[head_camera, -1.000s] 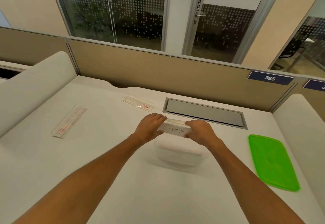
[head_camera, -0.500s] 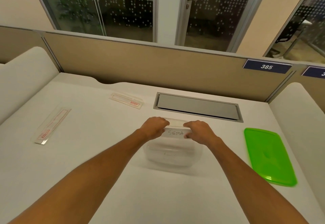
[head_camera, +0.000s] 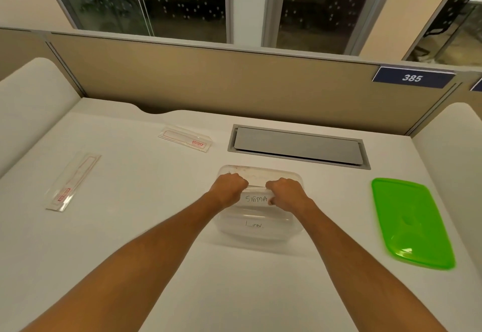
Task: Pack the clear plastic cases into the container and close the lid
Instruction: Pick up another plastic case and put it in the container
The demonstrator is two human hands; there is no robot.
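— Both fists closed: left hand point(head_camera: 229, 186) and right hand point(head_camera: 284, 191) grip a "SIGMA"-marked clear case point(head_camera: 256, 197) over the open container point(head_camera: 258, 223), mid-desk point(head_camera: 146, 227).

— Green lid point(head_camera: 409, 223) lies right; two cases point(head_camera: 185, 139) point(head_camera: 71, 182) left.

"SIGMA" on case point(head_camera: 256, 198); "385" on sign point(head_camera: 412, 78)
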